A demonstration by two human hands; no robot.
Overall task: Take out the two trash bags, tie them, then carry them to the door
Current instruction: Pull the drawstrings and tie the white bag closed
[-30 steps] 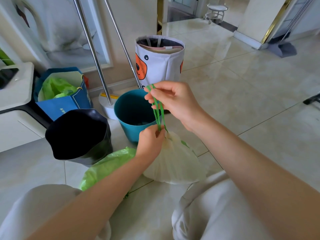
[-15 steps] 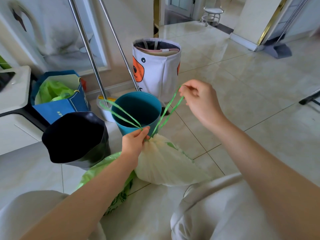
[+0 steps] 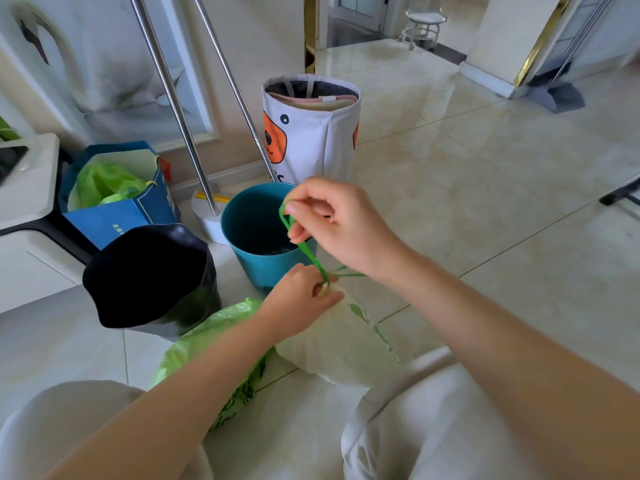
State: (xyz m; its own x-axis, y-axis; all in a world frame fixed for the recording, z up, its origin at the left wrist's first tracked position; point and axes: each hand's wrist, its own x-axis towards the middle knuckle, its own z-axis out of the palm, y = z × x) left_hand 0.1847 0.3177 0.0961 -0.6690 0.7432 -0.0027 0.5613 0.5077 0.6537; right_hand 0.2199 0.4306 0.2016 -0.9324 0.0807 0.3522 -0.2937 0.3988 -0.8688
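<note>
Little could be read. The blue paper bag (image 3: 117,221) carried a short line of pale characters on its front face, near the lower edge — too small and blurred to make out. The green trash bag (image 3: 221,344) bore dark green printing low on its side — letters could not be told.

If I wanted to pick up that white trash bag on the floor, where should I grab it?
Probably grab the white trash bag at its gathered neck, coming down from above. The neck is bunched narrow where the left hand pinches it, and the green drawstring, held by the right hand, rises from there. The belly below is wide and slack, so it would likely slip.
</note>
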